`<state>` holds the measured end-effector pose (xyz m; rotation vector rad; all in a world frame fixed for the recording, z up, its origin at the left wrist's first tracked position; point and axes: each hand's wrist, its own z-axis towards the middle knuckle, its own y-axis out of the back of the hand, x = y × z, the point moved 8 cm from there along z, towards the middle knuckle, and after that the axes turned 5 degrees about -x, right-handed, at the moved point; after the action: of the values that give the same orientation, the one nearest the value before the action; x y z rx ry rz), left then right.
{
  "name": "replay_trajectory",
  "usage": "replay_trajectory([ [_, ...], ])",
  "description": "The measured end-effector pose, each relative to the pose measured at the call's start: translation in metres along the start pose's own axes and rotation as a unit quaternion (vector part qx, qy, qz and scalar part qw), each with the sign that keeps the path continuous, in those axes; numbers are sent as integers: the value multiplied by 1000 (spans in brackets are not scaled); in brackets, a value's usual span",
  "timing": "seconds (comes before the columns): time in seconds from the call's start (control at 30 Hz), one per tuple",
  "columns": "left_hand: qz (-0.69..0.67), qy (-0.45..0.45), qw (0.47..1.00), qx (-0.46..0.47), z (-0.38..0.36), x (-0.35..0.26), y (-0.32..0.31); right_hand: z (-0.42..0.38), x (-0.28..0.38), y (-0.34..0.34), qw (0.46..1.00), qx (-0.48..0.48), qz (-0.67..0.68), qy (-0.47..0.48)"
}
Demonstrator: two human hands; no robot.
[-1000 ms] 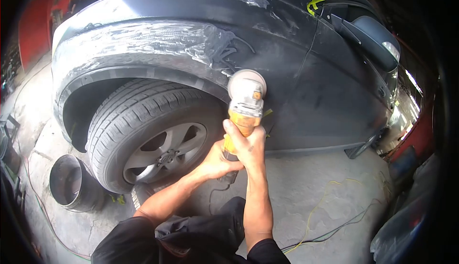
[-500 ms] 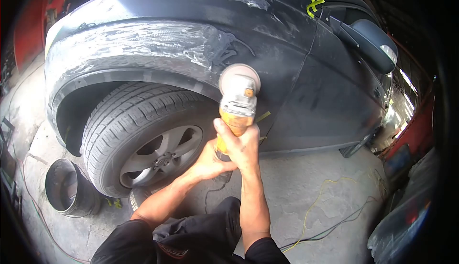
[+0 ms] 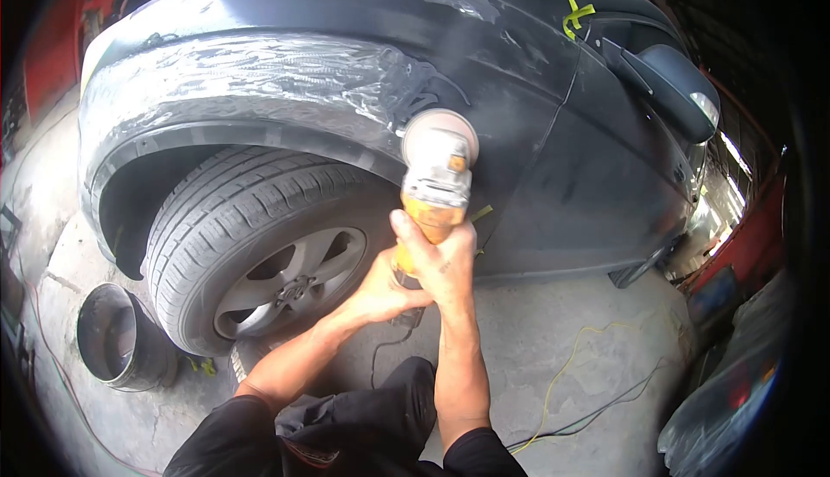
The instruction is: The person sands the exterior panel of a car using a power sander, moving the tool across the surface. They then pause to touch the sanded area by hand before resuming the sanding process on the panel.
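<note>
Both my hands are wrapped around a yellow angle grinder (image 3: 435,209) with a round, pale sanding disc (image 3: 441,136) at its far end. My right hand (image 3: 448,261) closes on the body, thumb along its left side. Lower down and to the left, my left hand (image 3: 389,291) grips the rear of the tool. The disc is at the dark car fender (image 3: 510,88), behind the wheel arch; firm contact cannot be made out. Left of it runs a sanded, whitish patch (image 3: 259,66) with swirl marks above the arch.
Below the arch stands the front wheel (image 3: 268,244). A black bucket (image 3: 121,334) sits on the concrete floor at left. A yellow cord (image 3: 558,373) and dark cables lie at right. The side mirror (image 3: 679,88) sticks out, with yellow-green tape (image 3: 572,17) nearby.
The grinder and both hands have shifted slightly right in view, the disc also a little up. The camera view has moved a little too. My grip is the same.
</note>
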<state>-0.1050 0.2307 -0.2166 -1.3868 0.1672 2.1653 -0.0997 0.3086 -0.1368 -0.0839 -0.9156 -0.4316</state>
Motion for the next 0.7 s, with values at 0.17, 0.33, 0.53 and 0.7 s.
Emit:
replay_trajectory([
  [0.17, -20, 10, 1000, -4, -4, 6, -1, -6, -2, 4, 1000, -6, -14, -19],
  [0.33, -25, 8, 1000, -6, 0, -5, 2, 5, 11, -5, 999, 9, -33, 5],
  [0.53, -25, 7, 999, -23, -4, -11, 4, 2, 6, -9, 999, 25, -28, -31],
  [0.7, -15, 4, 1000, -10, -4, -9, 5, 0, 10, -9, 999, 27, 10, -32],
])
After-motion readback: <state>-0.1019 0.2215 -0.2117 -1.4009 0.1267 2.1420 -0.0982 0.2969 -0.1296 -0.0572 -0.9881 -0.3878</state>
